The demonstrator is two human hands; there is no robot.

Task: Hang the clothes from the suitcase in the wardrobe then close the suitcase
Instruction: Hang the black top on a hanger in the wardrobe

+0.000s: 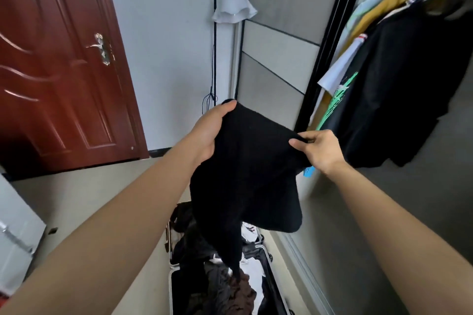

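I hold a black garment [250,174] up in front of me, above the open suitcase [266,263] on the floor. My left hand [210,130] grips its upper left edge, thumb on top. My right hand [320,148] pinches the upper right edge. A long part of the garment hangs down into the suitcase, which holds several dark, brown and white clothes [230,291]. The open wardrobe [320,59] is at the right, with black, white and yellow clothes [399,84] hanging inside.
A dark red door [58,71] stands shut at the left. A black floor lamp with a white shade [233,5] stands against the wall beside the wardrobe's sliding door [276,54]. A white object [15,238] sits at the left edge. Beige floor lies around the suitcase.
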